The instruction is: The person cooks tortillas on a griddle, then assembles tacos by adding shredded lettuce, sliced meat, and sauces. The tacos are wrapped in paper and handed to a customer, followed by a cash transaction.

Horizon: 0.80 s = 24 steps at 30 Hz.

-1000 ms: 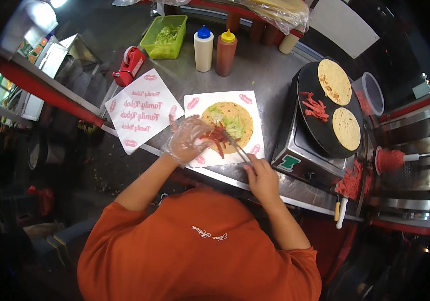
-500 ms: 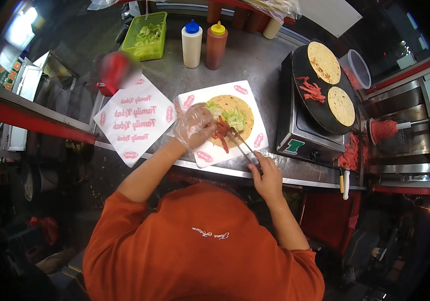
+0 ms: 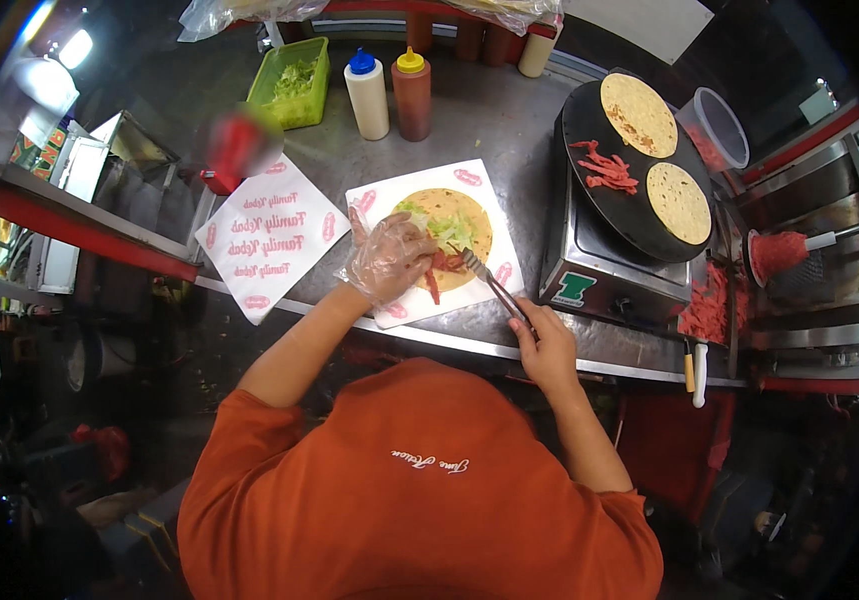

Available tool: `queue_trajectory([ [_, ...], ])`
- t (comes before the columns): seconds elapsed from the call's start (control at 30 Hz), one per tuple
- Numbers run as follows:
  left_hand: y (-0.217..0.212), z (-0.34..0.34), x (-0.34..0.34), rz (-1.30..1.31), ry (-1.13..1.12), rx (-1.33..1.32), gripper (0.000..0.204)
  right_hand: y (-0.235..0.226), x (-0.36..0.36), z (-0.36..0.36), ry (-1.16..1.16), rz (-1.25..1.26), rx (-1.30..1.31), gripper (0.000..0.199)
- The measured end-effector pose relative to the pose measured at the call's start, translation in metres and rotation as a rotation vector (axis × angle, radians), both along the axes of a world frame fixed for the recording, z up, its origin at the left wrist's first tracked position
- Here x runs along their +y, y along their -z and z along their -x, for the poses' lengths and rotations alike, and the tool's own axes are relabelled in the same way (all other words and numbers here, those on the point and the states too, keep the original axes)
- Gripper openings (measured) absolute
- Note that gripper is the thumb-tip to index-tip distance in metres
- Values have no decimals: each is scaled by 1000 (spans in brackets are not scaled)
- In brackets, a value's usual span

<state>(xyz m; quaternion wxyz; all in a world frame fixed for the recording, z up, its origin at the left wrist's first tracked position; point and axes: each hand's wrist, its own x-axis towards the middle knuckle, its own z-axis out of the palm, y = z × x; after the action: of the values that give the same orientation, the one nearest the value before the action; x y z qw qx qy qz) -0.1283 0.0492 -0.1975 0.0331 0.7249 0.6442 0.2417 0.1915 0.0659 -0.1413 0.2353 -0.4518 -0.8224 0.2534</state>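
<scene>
A round flour tortilla (image 3: 484, 222) lies on a sheet of printed white paper (image 3: 501, 205), bearing shredded lettuce (image 3: 454, 232) and reddish meat strips (image 3: 433, 285). My left hand (image 3: 389, 255), in a clear plastic glove, covers the tortilla's left side. Its fingers are apart, with some touching the lettuce and meat; the undersides of the fingers are hidden. Bare of any glove, my right hand (image 3: 546, 345) is closed around metal tongs (image 3: 497, 288). The tongs' tips sit at the tortilla's lower right edge, beside the meat, with nothing visible between them.
To the right, a round black griddle (image 3: 604, 215) carries two tortillas and meat strips. Meat on a spit (image 3: 777, 256) stands beyond it. A green lettuce tub (image 3: 321, 85), a white bottle (image 3: 367, 98) and a red bottle (image 3: 412, 98) stand behind. Another paper sheet (image 3: 249, 245) lies left.
The tongs' tips have shifted from the meat toward the tortilla's right edge, and their jaws look closer to level. The left hand stays over the tortilla's left side. The whole view has shifted slightly.
</scene>
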Motion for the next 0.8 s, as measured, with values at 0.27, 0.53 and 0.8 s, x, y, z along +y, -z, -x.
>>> queue_trajectory([
  [0.27, 9, 26, -5, -206, 111, -49, 23, 6, -1, -8, 7, -4, 154, 36],
  [0.53, 6, 25, 5, 26, 93, -37, 26, 7, 0, -5, 10, 3, 22, 45],
  [0.8, 2, 29, 11, 39, 226, 82, 22, 10, -17, -12, 101, 97, 107, 45],
])
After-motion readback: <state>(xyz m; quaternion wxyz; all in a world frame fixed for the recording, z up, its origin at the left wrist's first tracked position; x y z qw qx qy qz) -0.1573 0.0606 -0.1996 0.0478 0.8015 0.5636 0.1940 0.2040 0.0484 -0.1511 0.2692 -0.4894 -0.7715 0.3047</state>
